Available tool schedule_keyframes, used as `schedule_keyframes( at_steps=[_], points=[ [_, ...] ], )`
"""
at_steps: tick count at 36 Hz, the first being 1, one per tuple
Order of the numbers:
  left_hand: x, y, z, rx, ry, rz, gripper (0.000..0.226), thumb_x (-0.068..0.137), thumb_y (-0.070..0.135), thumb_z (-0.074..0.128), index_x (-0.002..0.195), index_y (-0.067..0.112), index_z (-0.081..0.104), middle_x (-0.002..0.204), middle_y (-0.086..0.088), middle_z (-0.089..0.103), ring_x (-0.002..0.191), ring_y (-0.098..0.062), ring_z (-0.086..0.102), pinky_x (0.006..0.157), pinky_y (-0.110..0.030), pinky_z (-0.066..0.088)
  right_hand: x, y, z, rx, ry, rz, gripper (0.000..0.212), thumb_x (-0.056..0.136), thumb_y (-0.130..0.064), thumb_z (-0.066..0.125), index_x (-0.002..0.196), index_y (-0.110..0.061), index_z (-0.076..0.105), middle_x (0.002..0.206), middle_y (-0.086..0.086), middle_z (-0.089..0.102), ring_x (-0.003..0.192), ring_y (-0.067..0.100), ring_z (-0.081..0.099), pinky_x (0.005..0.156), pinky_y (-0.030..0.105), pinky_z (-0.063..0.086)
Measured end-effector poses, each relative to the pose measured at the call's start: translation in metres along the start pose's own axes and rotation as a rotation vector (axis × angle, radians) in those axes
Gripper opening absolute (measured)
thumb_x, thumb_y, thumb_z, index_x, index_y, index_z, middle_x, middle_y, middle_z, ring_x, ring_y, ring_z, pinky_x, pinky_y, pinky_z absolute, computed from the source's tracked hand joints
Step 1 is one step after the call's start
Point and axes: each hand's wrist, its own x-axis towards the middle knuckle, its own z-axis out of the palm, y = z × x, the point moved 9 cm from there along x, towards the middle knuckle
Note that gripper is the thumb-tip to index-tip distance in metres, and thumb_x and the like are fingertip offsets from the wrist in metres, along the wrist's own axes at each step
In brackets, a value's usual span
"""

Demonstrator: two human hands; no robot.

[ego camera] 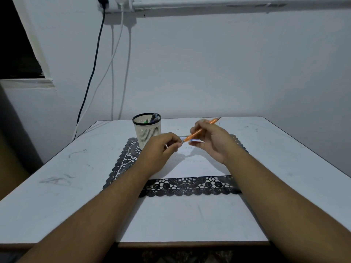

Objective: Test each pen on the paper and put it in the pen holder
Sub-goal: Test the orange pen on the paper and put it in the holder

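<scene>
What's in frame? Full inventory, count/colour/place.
orange pen: 1, orange, held above the paper, tip end toward the left hand
pen holder: 1, cream with black rim, back left corner of the mat, several pens inside
paper: 1 sheet, white, on the mat under the hands
lace mat: 1, black, table centre
table: 1, white, scuffed
cables: about 4, one black and the others white, down the wall from the sockets
left hand: 1, fingers pinch at the pen's tip end
right hand: 1, grips the pen's barrel
</scene>
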Motion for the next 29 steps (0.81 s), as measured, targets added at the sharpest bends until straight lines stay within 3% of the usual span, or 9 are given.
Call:
schedule_keyframes(
  at_steps=[4, 7, 10, 12, 14, 18, 23, 25, 29],
  points=[
    [-0.002, -0.005, 0.005, 0.018, -0.086, -0.042, 0.008, 0.101, 0.022, 0.063, 0.103, 0.022, 0.071, 0.086, 0.006, 0.071, 0.081, -0.011, 0.066, 0.073, -0.025, 0.049, 0.0, 0.003, -0.014, 0.021, 0.056, 0.087, 0.034, 0.109, -0.034, 0.048, 0.091, -0.009, 0.063, 0.089, 0.015, 0.073, 0.065, 0.023, 0.066, 0.065, 0.037, 0.061],
    [-0.003, -0.014, 0.005, 0.106, -0.141, -0.105, 0.011, 0.103, 0.025, 0.058, 0.106, 0.027, 0.068, 0.083, 0.01, 0.07, 0.078, -0.006, 0.062, 0.07, -0.023, 0.046, 0.004, -0.003, -0.039, 0.172, 0.15, 0.071, 0.026, 0.106, -0.025, 0.053, 0.089, -0.007, 0.062, 0.101, 0.022, 0.075, 0.075, 0.03, 0.073, 0.066, 0.037, 0.065],
    [-0.003, -0.028, 0.0, 0.163, -0.168, -0.214, 0.022, 0.102, 0.019, 0.056, 0.085, 0.028, 0.067, 0.079, 0.012, 0.068, 0.07, 0.003, 0.057, 0.059, -0.015, 0.036, 0.005, -0.007, -0.063, 0.172, 0.26, 0.043, 0.018, 0.103, -0.016, 0.057, 0.088, -0.007, 0.062, 0.086, 0.016, 0.073, 0.062, 0.023, 0.067, 0.062, 0.035, 0.063],
    [-0.005, -0.04, -0.004, 0.176, -0.175, -0.294, 0.03, 0.1, 0.015, 0.056, 0.074, 0.027, 0.065, 0.083, 0.009, 0.071, 0.071, 0.001, 0.057, 0.06, -0.019, 0.035, 0.004, -0.006, -0.075, 0.076, 0.326, 0.032, 0.015, 0.103, -0.012, 0.056, 0.09, -0.006, 0.062, 0.078, 0.012, 0.067, 0.054, 0.019, 0.06, 0.057, 0.033, 0.06],
    [-0.007, -0.053, -0.007, 0.171, -0.171, -0.368, 0.031, 0.098, 0.014, 0.055, 0.072, 0.026, 0.068, 0.087, 0.009, 0.074, 0.079, -0.005, 0.063, 0.063, -0.025, 0.04, 0.005, -0.006, -0.077, 0.027, 0.309, 0.028, 0.015, 0.105, -0.01, 0.053, 0.095, -0.004, 0.062, 0.082, 0.015, 0.069, 0.059, 0.021, 0.063, 0.062, 0.036, 0.062],
    [-0.009, -0.064, -0.009, 0.134, -0.153, -0.431, 0.029, 0.097, 0.013, 0.056, 0.074, 0.024, 0.07, 0.09, 0.011, 0.075, 0.086, -0.002, 0.065, 0.069, -0.025, 0.043, 0.006, -0.007, -0.074, 0.071, 0.258, 0.0, 0.017, 0.106, -0.007, 0.05, 0.099, 0.001, 0.063, 0.096, 0.02, 0.074, 0.079, 0.029, 0.072, 0.077, 0.039, 0.065],
    [-0.01, -0.07, -0.012, 0.139, -0.148, -0.467, 0.027, 0.098, 0.016, 0.055, 0.077, 0.02, 0.072, 0.088, 0.014, 0.074, 0.088, -0.001, 0.064, 0.073, -0.027, 0.047, 0.003, -0.005, -0.064, -0.152, 0.235, -0.012, 0.017, 0.097, 0.01, 0.053, 0.089, -0.001, 0.063, 0.084, 0.015, 0.066, 0.069, 0.022, 0.063, 0.071, 0.035, 0.061],
    [-0.011, -0.072, -0.013, 0.132, -0.148, -0.478, 0.028, 0.098, 0.016, 0.055, 0.076, 0.02, 0.072, 0.083, 0.013, 0.075, 0.079, 0.004, 0.064, 0.07, -0.027, 0.046, 0.003, 0.002, -0.055, -0.254, 0.205, 0.014, 0.019, 0.095, 0.013, 0.053, 0.087, 0.0, 0.064, 0.082, 0.016, 0.064, 0.068, 0.022, 0.063, 0.069, 0.033, 0.06],
    [-0.011, -0.072, -0.012, 0.126, -0.157, -0.498, 0.03, 0.1, 0.016, 0.053, 0.076, 0.018, 0.072, 0.071, 0.017, 0.072, 0.063, 0.008, 0.06, 0.065, -0.026, 0.042, 0.005, 0.015, -0.035, -0.348, 0.135, 0.031, 0.019, 0.091, 0.016, 0.057, 0.084, 0.001, 0.066, 0.081, 0.018, 0.066, 0.071, 0.025, 0.068, 0.081, 0.037, 0.063]
  ],
)
